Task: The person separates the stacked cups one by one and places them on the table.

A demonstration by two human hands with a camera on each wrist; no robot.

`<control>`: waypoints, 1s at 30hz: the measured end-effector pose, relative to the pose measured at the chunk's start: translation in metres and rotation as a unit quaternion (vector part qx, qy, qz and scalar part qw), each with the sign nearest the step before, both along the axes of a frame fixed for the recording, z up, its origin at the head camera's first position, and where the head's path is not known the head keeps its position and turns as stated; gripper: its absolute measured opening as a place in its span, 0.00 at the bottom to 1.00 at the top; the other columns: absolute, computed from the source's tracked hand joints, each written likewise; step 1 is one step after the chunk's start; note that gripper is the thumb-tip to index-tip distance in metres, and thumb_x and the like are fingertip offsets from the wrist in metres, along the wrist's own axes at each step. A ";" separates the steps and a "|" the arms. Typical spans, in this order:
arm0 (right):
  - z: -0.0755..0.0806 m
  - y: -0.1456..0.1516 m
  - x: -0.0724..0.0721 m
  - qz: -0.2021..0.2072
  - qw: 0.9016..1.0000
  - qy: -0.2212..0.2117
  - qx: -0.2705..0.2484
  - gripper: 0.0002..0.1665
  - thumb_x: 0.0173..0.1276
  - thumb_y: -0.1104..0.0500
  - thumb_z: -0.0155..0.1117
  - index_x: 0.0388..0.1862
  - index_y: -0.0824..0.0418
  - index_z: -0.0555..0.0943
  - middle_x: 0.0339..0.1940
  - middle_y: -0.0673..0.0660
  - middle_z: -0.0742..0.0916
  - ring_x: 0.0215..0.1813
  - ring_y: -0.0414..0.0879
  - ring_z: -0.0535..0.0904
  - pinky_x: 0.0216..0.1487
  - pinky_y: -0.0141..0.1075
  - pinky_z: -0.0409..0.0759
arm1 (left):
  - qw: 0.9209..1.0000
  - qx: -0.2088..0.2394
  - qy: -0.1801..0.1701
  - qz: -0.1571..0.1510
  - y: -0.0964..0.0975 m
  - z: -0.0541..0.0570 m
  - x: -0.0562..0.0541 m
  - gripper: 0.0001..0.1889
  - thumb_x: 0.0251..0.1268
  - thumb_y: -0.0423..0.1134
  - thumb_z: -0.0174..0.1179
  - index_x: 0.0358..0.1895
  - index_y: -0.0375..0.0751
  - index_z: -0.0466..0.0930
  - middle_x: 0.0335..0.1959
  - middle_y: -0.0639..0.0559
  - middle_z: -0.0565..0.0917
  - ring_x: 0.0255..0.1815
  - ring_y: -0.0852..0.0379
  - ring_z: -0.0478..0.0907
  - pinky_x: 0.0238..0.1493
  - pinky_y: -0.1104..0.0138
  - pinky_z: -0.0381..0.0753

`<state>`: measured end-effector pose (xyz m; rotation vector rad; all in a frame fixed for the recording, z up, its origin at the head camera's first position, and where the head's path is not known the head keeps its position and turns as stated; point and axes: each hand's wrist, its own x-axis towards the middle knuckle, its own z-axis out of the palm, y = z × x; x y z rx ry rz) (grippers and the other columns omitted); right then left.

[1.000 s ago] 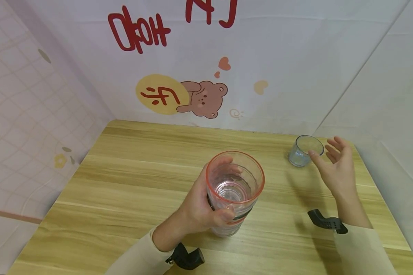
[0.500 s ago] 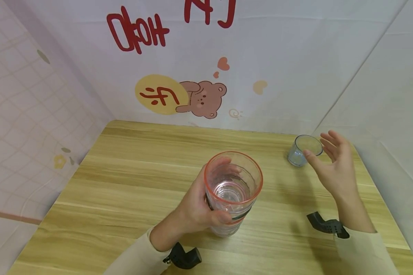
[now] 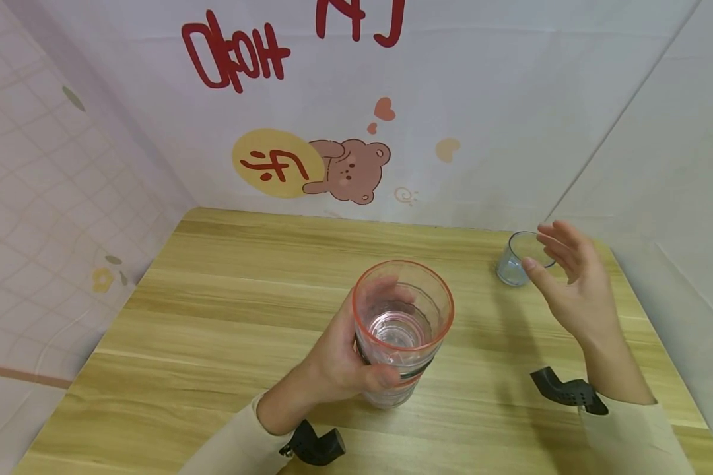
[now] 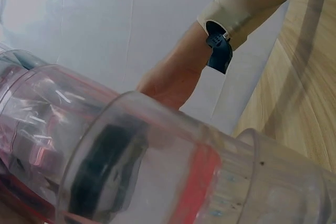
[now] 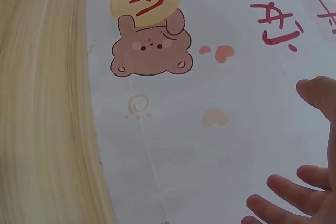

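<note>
- The left hand (image 3: 339, 359) has its grip wrapped around a stack of clear cups (image 3: 408, 354). The top cup has a red rim. The stack looks close to upright, over the near part of the counter (image 3: 261, 297). I can't tell if its bottom touches the wood.
- The right hand (image 3: 588, 303) has its grip wide apart, with nothing in it. It hangs just beside a small, clear blue cup (image 3: 513, 267), which sits upright near the far right corner.
- I think this is the step of getting the blue cup. The thumb looks very near it, but I can't tell if they touch.
- To pick it up, the right hand would need to go around the cup's sides and squeeze. The left hand should hold the stack steady, or it might tip.
- The white wall (image 3: 499, 112) is close behind the blue cup, so there isn't much room back there. The right fingers hide part of its rim.
- A brown bear (image 3: 354, 170) and red writing (image 3: 237, 56) are on the wall. Each wrist wears a black gadget (image 3: 564, 390).
</note>
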<state>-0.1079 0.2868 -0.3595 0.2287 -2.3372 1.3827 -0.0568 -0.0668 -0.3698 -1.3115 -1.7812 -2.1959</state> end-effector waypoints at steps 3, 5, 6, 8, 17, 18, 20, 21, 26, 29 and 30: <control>0.004 -0.002 0.001 0.014 1.000 0.002 -0.007 0.42 0.73 0.73 0.68 0.83 0.60 0.66 0.69 0.38 0.81 0.69 0.29 0.78 0.71 0.18 0.73 | 1.000 -0.002 -0.005 0.000 0.000 0.000 0.000 0.52 0.70 0.63 0.68 0.78 0.28 0.54 0.66 0.23 0.72 0.68 0.48 0.79 0.72 0.55 0.82; 0.007 -0.004 0.002 0.019 1.000 -0.001 -0.004 0.41 0.74 0.72 0.67 0.83 0.60 0.67 0.70 0.38 0.81 0.69 0.29 0.78 0.71 0.19 0.73 | 1.000 -0.003 -0.007 0.000 0.000 0.000 0.000 0.52 0.70 0.64 0.68 0.78 0.27 0.54 0.67 0.23 0.72 0.68 0.49 0.79 0.72 0.55 0.82; 0.008 -0.005 0.003 0.024 1.000 -0.002 -0.003 0.40 0.74 0.72 0.67 0.83 0.61 0.66 0.70 0.37 0.81 0.69 0.29 0.78 0.71 0.19 0.72 | 1.000 -0.004 -0.007 0.000 0.000 0.001 0.000 0.52 0.70 0.64 0.68 0.78 0.27 0.54 0.67 0.23 0.72 0.68 0.49 0.79 0.72 0.55 0.82; 0.010 -0.006 0.004 0.031 1.000 -0.001 0.000 0.40 0.75 0.72 0.66 0.83 0.61 0.66 0.70 0.37 0.81 0.70 0.29 0.78 0.72 0.18 0.72 | 1.000 -0.008 -0.008 0.003 -0.001 0.001 0.000 0.52 0.69 0.64 0.68 0.78 0.27 0.54 0.67 0.23 0.72 0.68 0.48 0.79 0.72 0.55 0.82; 0.023 -0.019 0.013 0.066 0.998 0.023 0.006 0.39 0.73 0.76 0.63 0.81 0.63 0.69 0.71 0.43 0.82 0.70 0.33 0.78 0.73 0.20 0.72 | 1.000 -0.021 -0.019 0.005 -0.003 0.003 0.002 0.51 0.69 0.64 0.68 0.79 0.33 0.55 0.69 0.24 0.72 0.68 0.46 0.80 0.72 0.55 0.82; 0.024 -0.020 0.014 0.068 0.997 0.025 0.006 0.39 0.73 0.77 0.62 0.81 0.63 0.69 0.71 0.43 0.83 0.70 0.33 0.79 0.73 0.21 0.72 | 1.000 -0.022 -0.019 0.005 -0.003 0.003 0.002 0.51 0.69 0.64 0.68 0.79 0.32 0.55 0.69 0.24 0.72 0.68 0.46 0.80 0.72 0.55 0.82; 0.026 -0.022 0.016 0.070 0.997 0.028 0.009 0.38 0.73 0.77 0.62 0.81 0.63 0.70 0.71 0.42 0.83 0.70 0.33 0.79 0.73 0.20 0.72 | 1.000 -0.023 -0.016 0.007 -0.003 0.003 0.002 0.51 0.69 0.64 0.68 0.79 0.32 0.55 0.69 0.24 0.72 0.67 0.47 0.80 0.72 0.56 0.82; 0.027 -0.023 0.016 0.072 0.997 0.029 0.010 0.38 0.73 0.77 0.62 0.81 0.63 0.70 0.70 0.42 0.83 0.70 0.33 0.79 0.73 0.20 0.72 | 1.000 -0.024 -0.014 0.007 -0.003 0.003 0.002 0.51 0.69 0.64 0.68 0.79 0.32 0.55 0.69 0.24 0.72 0.67 0.46 0.80 0.72 0.56 0.82; 0.028 -0.026 0.017 0.083 0.996 0.044 0.005 0.38 0.72 0.79 0.61 0.80 0.64 0.71 0.70 0.41 0.84 0.68 0.35 0.80 0.73 0.21 0.72 | 1.000 -0.022 -0.010 0.007 -0.002 0.001 0.000 0.51 0.70 0.64 0.68 0.78 0.30 0.55 0.68 0.24 0.73 0.66 0.45 0.81 0.71 0.56 0.83; 0.029 -0.028 0.017 0.105 0.993 0.058 -0.014 0.39 0.70 0.81 0.59 0.79 0.66 0.71 0.70 0.44 0.85 0.68 0.38 0.81 0.73 0.23 0.73 | 1.000 -0.020 -0.007 0.003 -0.003 0.000 0.000 0.51 0.70 0.63 0.68 0.77 0.28 0.54 0.68 0.24 0.72 0.66 0.48 0.80 0.72 0.56 0.82; 0.029 -0.029 0.017 0.113 0.991 0.064 -0.020 0.39 0.70 0.82 0.59 0.79 0.67 0.71 0.70 0.46 0.85 0.69 0.39 0.82 0.73 0.24 0.74 | 1.000 -0.019 -0.007 0.002 -0.003 0.000 0.000 0.51 0.70 0.63 0.68 0.78 0.28 0.54 0.68 0.24 0.72 0.66 0.48 0.80 0.72 0.56 0.82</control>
